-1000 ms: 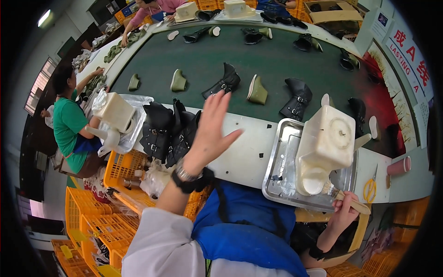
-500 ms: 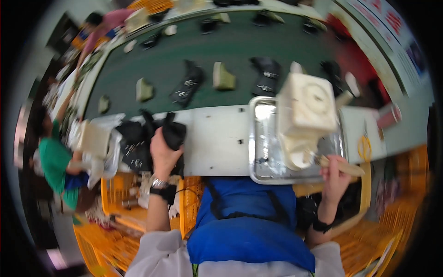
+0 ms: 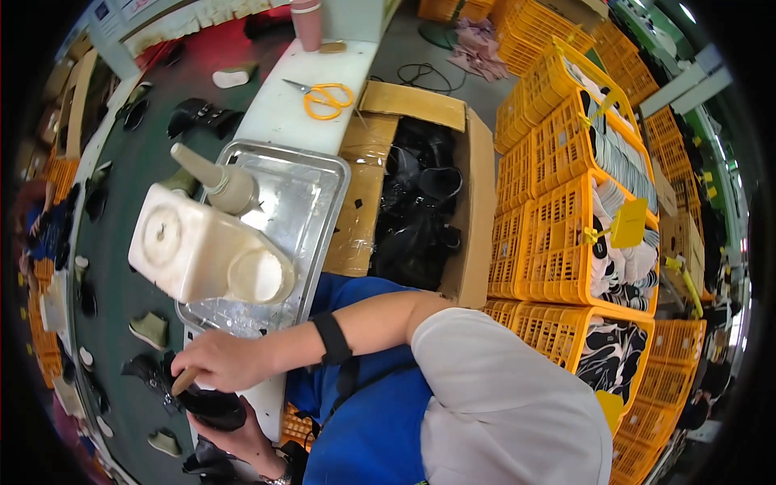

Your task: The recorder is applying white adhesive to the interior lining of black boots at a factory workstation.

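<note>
At the lower left, my left hand (image 3: 241,446) grips a black boot (image 3: 217,409) whose opening faces up toward me. My right hand (image 3: 222,360) is closed on a brush (image 3: 185,381) by its wooden handle; the bristle end is down at the boot and hidden. Beyond my right hand, a white plastic container (image 3: 194,246) with a round open mouth rests on a metal tray (image 3: 330,174). Next to it on the tray stands a pale bottle (image 3: 233,190) with a long spout.
A green conveyor belt (image 3: 113,267) carries black boots and olive shoe pieces. Orange-handled scissors (image 3: 326,102) and a pink cup (image 3: 306,24) lie past the tray. An open carton (image 3: 477,210) holds black boots. Stacked orange crates (image 3: 550,255) full of soles or insoles stand at right.
The view has swung to the right. My right hand has carried the brush from the container's mouth over to the boot, which my left hand still holds.
</note>
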Action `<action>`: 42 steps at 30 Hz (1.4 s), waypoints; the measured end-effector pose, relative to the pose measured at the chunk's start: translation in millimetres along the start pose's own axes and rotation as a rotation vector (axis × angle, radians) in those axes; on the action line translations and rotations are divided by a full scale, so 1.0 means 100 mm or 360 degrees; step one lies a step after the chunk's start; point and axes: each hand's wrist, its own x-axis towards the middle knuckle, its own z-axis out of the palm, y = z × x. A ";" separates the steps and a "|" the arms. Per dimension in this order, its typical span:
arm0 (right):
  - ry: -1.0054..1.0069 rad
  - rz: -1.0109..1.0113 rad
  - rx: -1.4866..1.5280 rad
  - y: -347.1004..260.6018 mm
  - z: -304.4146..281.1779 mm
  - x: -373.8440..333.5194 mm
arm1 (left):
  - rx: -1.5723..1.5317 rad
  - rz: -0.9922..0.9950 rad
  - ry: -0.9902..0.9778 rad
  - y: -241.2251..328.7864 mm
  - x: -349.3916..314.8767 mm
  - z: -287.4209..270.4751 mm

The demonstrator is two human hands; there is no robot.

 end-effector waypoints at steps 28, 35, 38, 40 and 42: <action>-0.0094 0.0464 0.0238 -0.17 -0.73 0.27 | -0.0763 -0.0285 -0.0225 -0.19 0.15 -0.28; -0.0209 0.0800 -0.0542 -0.21 -1.19 0.33 | -0.0686 -0.0703 -0.0405 -0.33 0.13 -0.26; -0.0217 0.1161 -0.0548 -0.36 -1.40 0.31 | -0.0894 -0.0802 -0.0607 -0.28 0.22 -0.22; 0.0047 0.0983 -0.0349 0.05 -1.48 0.15 | -0.1196 -0.0756 -0.0601 -0.33 0.18 -0.22; 0.0038 0.0888 -0.0250 0.06 -1.50 0.10 | -0.1476 -0.0752 -0.0570 -0.37 0.18 -0.18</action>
